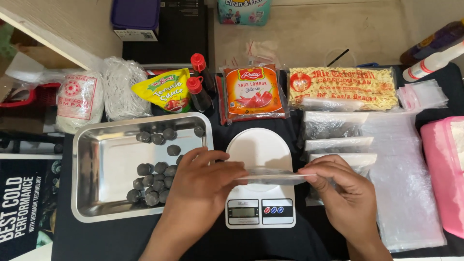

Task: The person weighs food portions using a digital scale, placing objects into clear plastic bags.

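A small clear plastic bag [274, 177] is stretched flat between both hands at the centre of the frame, just above the white kitchen scale [261, 179]. The left hand [205, 181] pinches its left edge with fingers pressed together; the right hand [345, 191] pinches its right edge the same way. Left of the scale, a steel tray [96, 159] on the dark table [96, 239] holds dark round balls [154, 186]. Right of the scale lie filled clear packets [338, 145]. Across the upper frame stand a red sauce pouch [252, 93] and a noodle pack [344, 87].
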